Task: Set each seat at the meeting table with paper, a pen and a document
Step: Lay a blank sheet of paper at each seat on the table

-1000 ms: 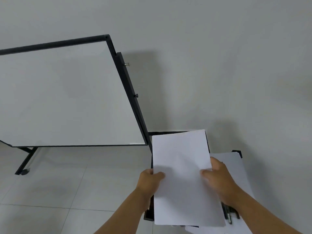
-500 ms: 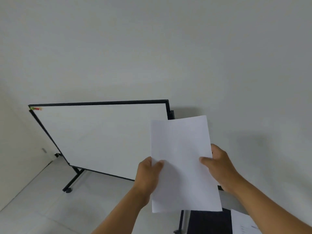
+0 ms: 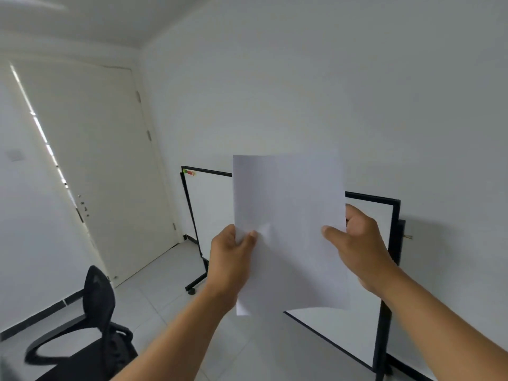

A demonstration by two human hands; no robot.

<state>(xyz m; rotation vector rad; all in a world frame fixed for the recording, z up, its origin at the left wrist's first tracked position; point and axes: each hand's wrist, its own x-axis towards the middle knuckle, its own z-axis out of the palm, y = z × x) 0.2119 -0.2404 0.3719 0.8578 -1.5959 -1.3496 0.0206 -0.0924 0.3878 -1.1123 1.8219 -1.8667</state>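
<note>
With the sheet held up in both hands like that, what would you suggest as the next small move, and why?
Probably carry the paper toward a seat, turning left to the black chair. The left hand and right hand both pinch the sheet in mid-air before the whiteboard, and no table is in view to lay it on.

Bare forearms and hands (image 3: 231, 257), no sleeves visible.
</note>
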